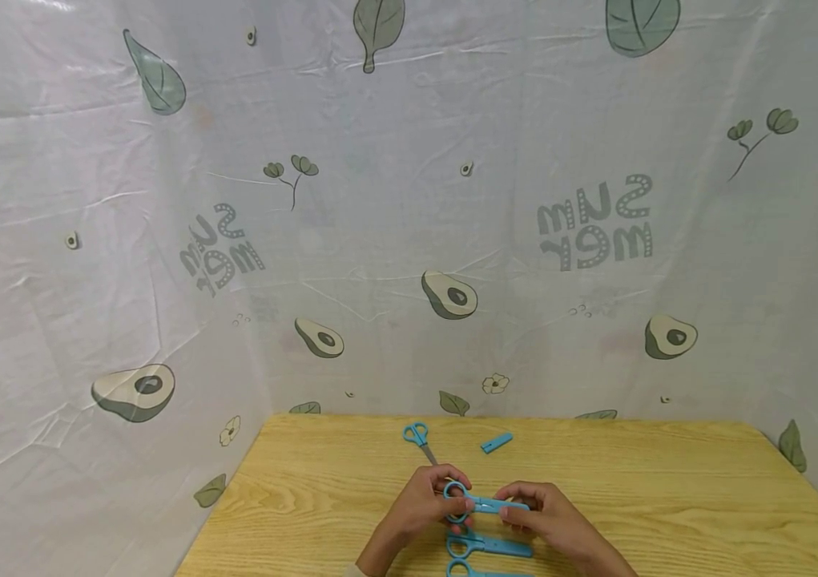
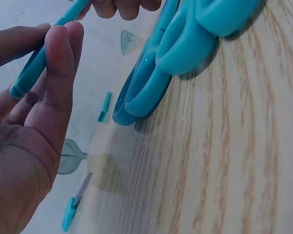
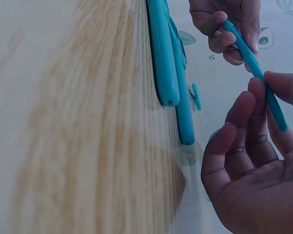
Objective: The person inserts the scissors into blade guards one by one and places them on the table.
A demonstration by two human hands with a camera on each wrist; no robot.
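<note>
surface (image 1: pixel 668 497): pale wood grain, smooth, matt | held scissors (image 1: pixel 484 505): blue plastic, smooth, slight gloss | far scissors (image 1: pixel 419 439): blue plastic handles, grey metal blades | loose cap (image 1: pixel 497 442): blue plastic | backdrop sheet (image 1: pixel 380 240): thin creased plastic film, faint sheen, printed avocados

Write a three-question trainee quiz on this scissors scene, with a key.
1. True or false: both hands hold the same capped scissors.
2. Which hand grips the handle rings? A) left hand B) right hand
3. What lies far back on the table, beside the loose cap?

Key: 1 true; 2 A; 3 uncapped scissors.
</note>
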